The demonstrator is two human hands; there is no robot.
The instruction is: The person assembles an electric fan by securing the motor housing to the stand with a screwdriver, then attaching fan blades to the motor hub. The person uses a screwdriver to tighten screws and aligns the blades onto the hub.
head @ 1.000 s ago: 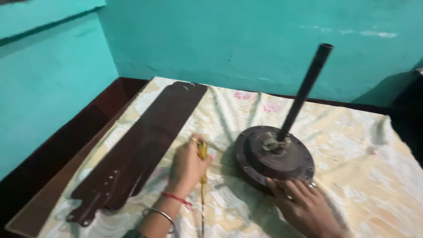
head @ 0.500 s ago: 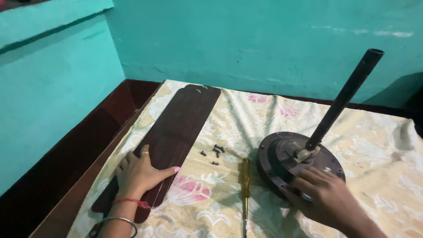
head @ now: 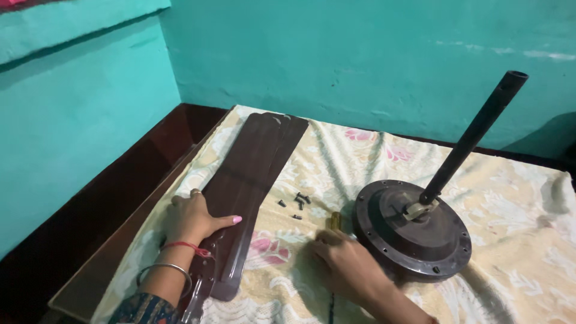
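A stack of dark brown fan blades (head: 252, 162) lies lengthwise on the left of a floral cloth (head: 516, 198). My left hand (head: 195, 219) rests flat on the stack's near end, thumb out to the right. A round dark fan motor (head: 420, 240) sits at the right with a black rod (head: 474, 135) tilting up from its middle. My right hand (head: 348, 270) lies just left of the motor, fingers curled over a yellow-handled screwdriver (head: 334, 221); only the handle's top and a bit of shaft show. Several small dark screws (head: 297, 201) lie between blades and motor.
The cloth covers a wooden surface whose dark edge (head: 138, 180) runs along the left. Turquoise walls (head: 336, 54) close in at the back and left. Bare cloth lies beyond and to the right of the motor.
My right hand left the motor's rim and moved left onto the screwdriver. My left hand let go of the screwdriver earlier and now stays on the blades. The view shifted slightly.
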